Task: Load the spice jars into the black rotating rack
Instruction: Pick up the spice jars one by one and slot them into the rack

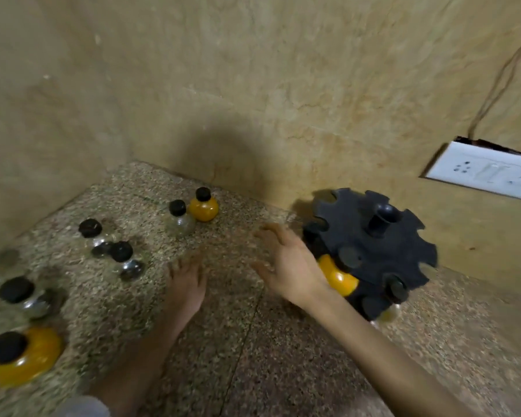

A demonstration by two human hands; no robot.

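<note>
Both hands empty, fingers spread: right hand (289, 266) just beside the black rotating rack (370, 251), a few jars hanging there. Left hand (187, 284) flat; most spice jars (181, 218) wait left of it.

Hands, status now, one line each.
Left hand: open, flat over the counter, holding nothing.
Right hand: open, fingers spread beside the black rack, holding nothing.
</note>
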